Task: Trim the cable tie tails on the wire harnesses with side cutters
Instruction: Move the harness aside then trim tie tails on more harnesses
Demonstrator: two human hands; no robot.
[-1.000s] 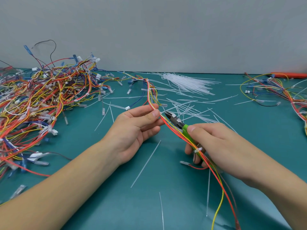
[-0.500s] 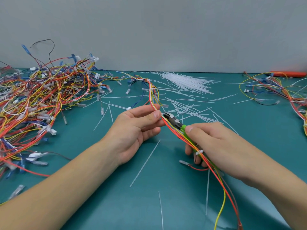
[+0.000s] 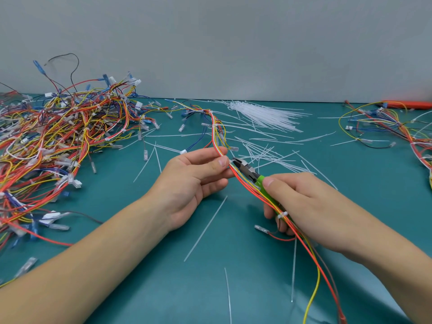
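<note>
Hands over a teal bench: left hand (image 3: pixel 194 181) pinches the wire harness (image 3: pixel 245 185) while right hand (image 3: pixel 301 202) grips green side cutters (image 3: pixel 247 170), tips beside the thumb; best cut flush at the tie head, clear of wires.

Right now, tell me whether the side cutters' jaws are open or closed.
Cannot tell for sure: the side cutters point at the harness beside the left hand's thumb, blades too small to judge.

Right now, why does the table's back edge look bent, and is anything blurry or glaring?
Head view: the wide-angle lens bows the table edge; light is soft and even, with a faint shadow under the right hand; no glare; the side cutters and left hand look sharp, the corner wires slightly smeared.
</note>
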